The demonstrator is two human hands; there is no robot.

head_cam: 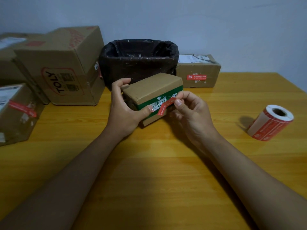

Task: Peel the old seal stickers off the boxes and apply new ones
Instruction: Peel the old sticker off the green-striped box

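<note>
At frame centre: small box (150, 95) on the table (149, 163), tilted, gripped by left hand (123, 107), thumb pressed on its green side. Red sticker (166, 106) partly lifted off that side, one end pinched by right hand (189, 108). Right edge: sticker roll (270, 123) lying on its side. Behind, centre: bin (138, 61) with black liner. Upper left and beside the bin: more boxes (63, 67).

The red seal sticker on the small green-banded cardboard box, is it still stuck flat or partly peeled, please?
Partly peeled: the red seal sticker lifts off the box at its upper end, pinched by the right hand.
</note>
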